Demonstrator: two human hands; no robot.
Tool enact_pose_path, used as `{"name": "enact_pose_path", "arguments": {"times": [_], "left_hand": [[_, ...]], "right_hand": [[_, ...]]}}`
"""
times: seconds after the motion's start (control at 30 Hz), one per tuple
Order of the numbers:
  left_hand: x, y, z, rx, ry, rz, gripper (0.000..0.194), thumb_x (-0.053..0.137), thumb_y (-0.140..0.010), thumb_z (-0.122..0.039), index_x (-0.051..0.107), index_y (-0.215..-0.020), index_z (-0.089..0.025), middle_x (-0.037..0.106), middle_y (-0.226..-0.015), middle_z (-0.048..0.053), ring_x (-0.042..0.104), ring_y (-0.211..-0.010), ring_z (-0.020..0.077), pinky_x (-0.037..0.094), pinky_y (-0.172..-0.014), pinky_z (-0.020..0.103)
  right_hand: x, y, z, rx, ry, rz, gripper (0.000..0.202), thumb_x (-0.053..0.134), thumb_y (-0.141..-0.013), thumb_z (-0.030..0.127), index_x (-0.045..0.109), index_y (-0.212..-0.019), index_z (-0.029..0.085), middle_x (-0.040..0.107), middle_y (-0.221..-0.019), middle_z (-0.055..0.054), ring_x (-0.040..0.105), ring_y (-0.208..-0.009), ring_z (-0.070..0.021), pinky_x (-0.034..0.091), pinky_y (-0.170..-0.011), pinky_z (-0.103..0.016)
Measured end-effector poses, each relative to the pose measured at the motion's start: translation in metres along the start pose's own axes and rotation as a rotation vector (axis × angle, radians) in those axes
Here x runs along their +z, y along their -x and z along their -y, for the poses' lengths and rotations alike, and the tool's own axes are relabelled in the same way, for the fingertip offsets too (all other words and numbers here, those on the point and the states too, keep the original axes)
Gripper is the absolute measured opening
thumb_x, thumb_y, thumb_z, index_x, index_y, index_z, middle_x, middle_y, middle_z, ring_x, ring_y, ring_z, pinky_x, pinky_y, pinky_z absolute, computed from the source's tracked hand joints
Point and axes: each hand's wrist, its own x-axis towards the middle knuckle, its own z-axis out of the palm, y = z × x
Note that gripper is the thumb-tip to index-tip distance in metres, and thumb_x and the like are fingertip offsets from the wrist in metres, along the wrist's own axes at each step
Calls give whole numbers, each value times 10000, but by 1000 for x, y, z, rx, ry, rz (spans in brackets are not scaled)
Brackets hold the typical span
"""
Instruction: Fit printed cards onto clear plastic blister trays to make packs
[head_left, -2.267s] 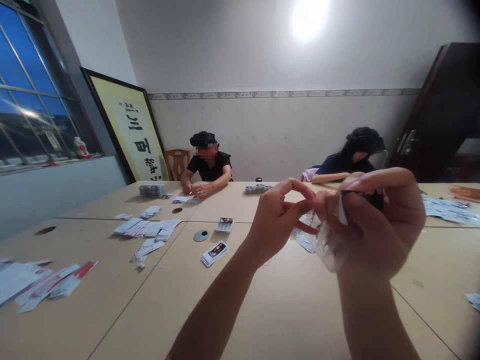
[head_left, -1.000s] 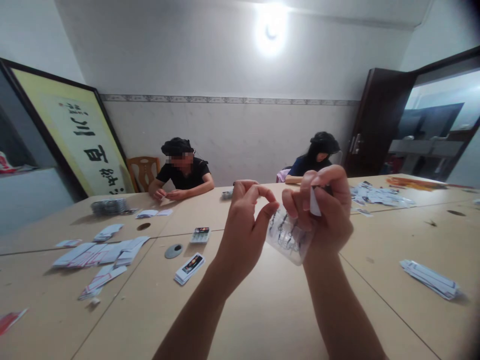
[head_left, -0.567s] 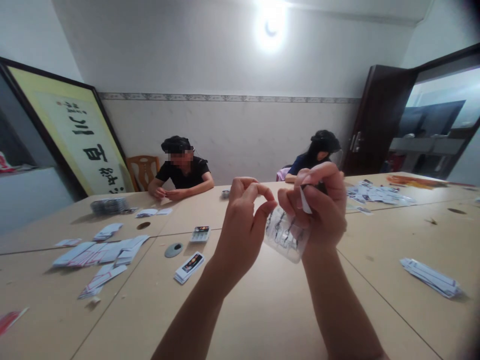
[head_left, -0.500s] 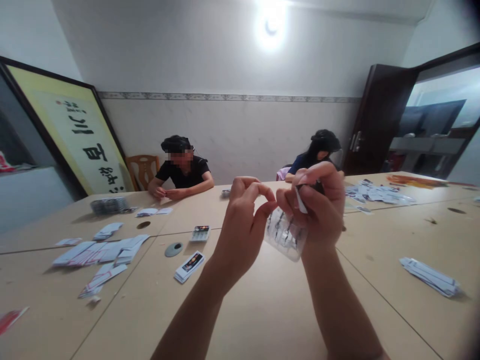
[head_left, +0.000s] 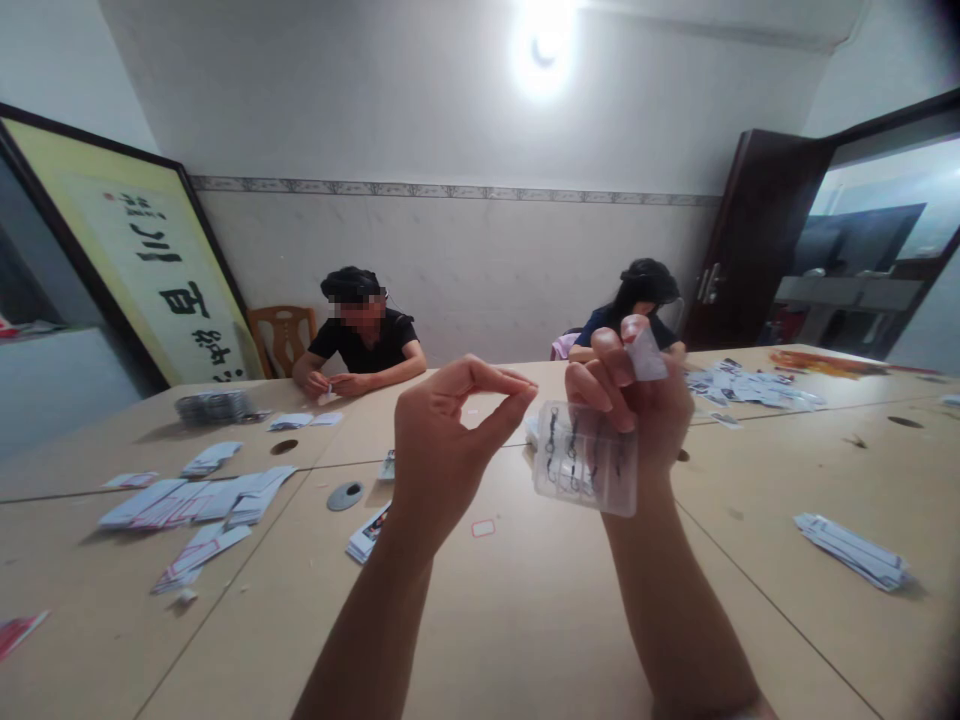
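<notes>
In the head view, my right hand (head_left: 664, 415) is closed around a clear compartment box (head_left: 586, 495). Small dark metal pieces with loops, like fishing swivels, show through its clear plastic. A small white slip (head_left: 645, 358) with a red mark also sits at my right fingers. My left hand (head_left: 457, 440) is apart from the box, thumb and fingertips pinched together; anything between them is too small to make out. Below it, a small red-bordered label (head_left: 484, 528) shows against the tabletop. Partly behind my left forearm is a stack of printed cards (head_left: 367, 538).
Paper slips (head_left: 199, 500) lie in piles at left, with a stack of boxes (head_left: 214, 407) behind. More cards (head_left: 750, 388) and a strip bundle (head_left: 851, 550) are at right. A round grommet (head_left: 346, 496) sits near centre-left. Two people (head_left: 367, 345) sit across the table.
My left hand has moved left, away from the box. My right hand has turned, so the box faces me more fully and the white slip shows. The red-bordered label has come into sight.
</notes>
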Motion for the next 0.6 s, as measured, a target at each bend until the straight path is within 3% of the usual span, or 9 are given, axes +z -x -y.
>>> {"name": "enact_pose_path", "arguments": {"times": [0.13,0.4,0.6], "left_hand": [[-2,-1,2,47,-51,-26,173,831,-760,-172,669,-704,-200,738,-736,2,717,-766,174,593,-836,361],[-7,-6,-5,191,-374,156,87,804,-820,-257,732,-774,-239,707,-795,-7,655,-763,155,521,-743,309],[-3,-4,-4,207,-415,109,104,822,-794,-208,729,-758,-236,670,-775,-23,630,-748,139,492,-735,292]], "right_hand": [[0,0,0,6,15,26,229,717,-825,379,534,-869,249,456,-601,140,126,-277,3,143,-377,-292],[3,1,1,-13,34,75,151,668,-842,311,534,-851,240,496,-594,141,166,-256,12,187,-360,-263],[5,2,4,-73,75,113,105,659,-851,261,561,-845,224,538,-618,124,218,-250,21,236,-339,-235]]}}
